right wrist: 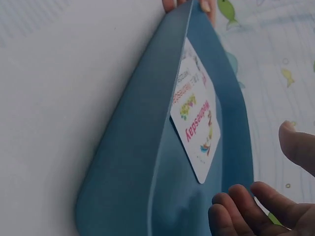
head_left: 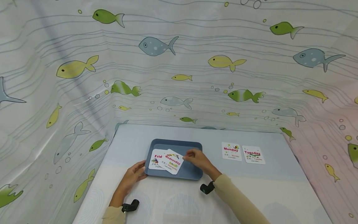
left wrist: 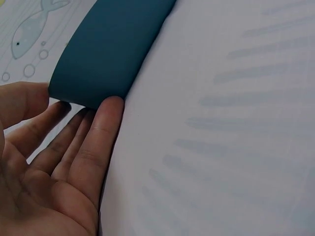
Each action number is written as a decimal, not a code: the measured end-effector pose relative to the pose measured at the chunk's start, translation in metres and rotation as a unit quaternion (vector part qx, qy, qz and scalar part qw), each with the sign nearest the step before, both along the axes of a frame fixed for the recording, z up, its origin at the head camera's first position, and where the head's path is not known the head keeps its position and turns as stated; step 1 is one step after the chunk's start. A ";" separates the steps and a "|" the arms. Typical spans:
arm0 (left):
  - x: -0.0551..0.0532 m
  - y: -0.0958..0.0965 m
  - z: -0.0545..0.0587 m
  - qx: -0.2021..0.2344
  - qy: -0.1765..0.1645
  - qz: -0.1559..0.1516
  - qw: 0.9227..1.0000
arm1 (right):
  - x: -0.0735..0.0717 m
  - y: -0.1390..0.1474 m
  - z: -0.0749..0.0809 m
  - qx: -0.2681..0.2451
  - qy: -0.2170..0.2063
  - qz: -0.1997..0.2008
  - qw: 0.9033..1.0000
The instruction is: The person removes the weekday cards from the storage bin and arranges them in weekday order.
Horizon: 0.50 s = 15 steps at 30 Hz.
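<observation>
Wednesday card [head_left: 172, 161] lies left of the empty, loosely parted right hand [head_left: 200, 161], hiding part of one Friday card [head_left: 154, 158]; left hand [head_left: 133, 174] grips their one tray [head_left: 193, 171]; two other cards [head_left: 231, 151] lie right of both hands

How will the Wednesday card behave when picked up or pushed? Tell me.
The Wednesday card is probably fairly stiff, since its edges look straight, with no sag. It looks thin, so likely light. Pushed, it may slide easily: it partly overlaps the Friday card in the tray, with no card on top.
</observation>
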<state>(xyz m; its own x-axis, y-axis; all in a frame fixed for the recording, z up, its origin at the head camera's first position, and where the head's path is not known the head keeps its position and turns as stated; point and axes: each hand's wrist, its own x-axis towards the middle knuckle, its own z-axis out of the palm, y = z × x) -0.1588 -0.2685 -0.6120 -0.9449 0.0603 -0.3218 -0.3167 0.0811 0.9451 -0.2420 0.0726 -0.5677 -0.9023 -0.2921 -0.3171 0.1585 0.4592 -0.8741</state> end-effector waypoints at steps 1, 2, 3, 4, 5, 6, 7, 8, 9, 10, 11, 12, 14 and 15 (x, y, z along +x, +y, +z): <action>0.000 0.000 0.000 0.000 -0.001 0.000 1.000 | -0.001 -0.001 -0.002 0.004 0.002 -0.001 1.000; 0.000 0.000 0.001 0.000 -0.001 0.001 1.000 | -0.002 -0.002 -0.003 0.005 0.001 -0.001 1.000; 0.000 0.000 0.001 -0.001 -0.001 0.001 1.000 | -0.002 -0.003 -0.005 0.008 0.001 -0.001 1.000; 0.000 0.000 0.001 -0.003 0.002 0.000 1.000 | -0.003 -0.004 -0.006 0.009 0.001 0.000 1.000; -0.001 0.000 0.001 -0.003 0.004 -0.002 1.000 | -0.004 -0.005 -0.007 0.011 0.001 0.000 1.000; -0.001 0.000 0.001 -0.003 0.005 -0.001 1.000 | -0.004 -0.006 -0.008 0.014 0.001 0.001 1.000; -0.001 0.000 0.001 -0.002 0.006 -0.002 1.000 | -0.005 -0.007 -0.009 0.016 0.002 0.001 1.000; -0.001 0.000 0.001 -0.001 0.007 -0.003 1.000 | -0.005 -0.008 -0.010 0.018 0.003 0.001 1.000; -0.001 0.000 0.001 0.000 0.009 -0.004 1.000 | -0.006 -0.009 -0.010 0.022 0.005 0.003 1.000; -0.001 0.000 0.000 0.000 0.009 -0.005 1.000 | -0.006 -0.010 -0.011 0.024 0.007 0.004 1.000; -0.001 0.000 0.000 0.003 0.007 -0.003 1.000 | -0.007 -0.010 -0.011 0.027 0.010 0.007 1.000; -0.001 0.001 -0.001 0.002 0.007 -0.003 1.000 | -0.007 -0.011 -0.012 0.029 0.011 0.008 0.999; -0.001 0.001 -0.001 0.002 0.009 -0.005 1.000 | -0.008 -0.012 -0.013 0.032 0.013 0.010 0.999; -0.001 0.001 -0.001 0.001 0.009 -0.005 1.000 | -0.008 -0.013 -0.013 0.033 0.012 0.009 0.999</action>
